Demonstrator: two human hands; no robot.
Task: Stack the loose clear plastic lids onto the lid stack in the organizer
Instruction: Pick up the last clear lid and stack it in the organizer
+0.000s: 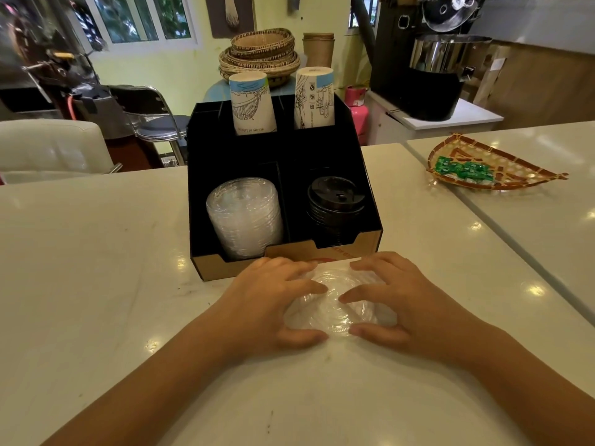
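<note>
Loose clear plastic lids lie overlapping on the white counter just in front of the organizer, a black cardboard box. My left hand cups them from the left and my right hand from the right; fingers and thumbs of both touch the lids' rims. The clear lid stack leans in the organizer's front left compartment. I cannot tell how many loose lids there are.
Black lids fill the front right compartment. Two stacks of paper cups stand upside down in the rear compartments. A woven tray with green sweets sits at the right, past a seam in the counter. A white chair back is at the left.
</note>
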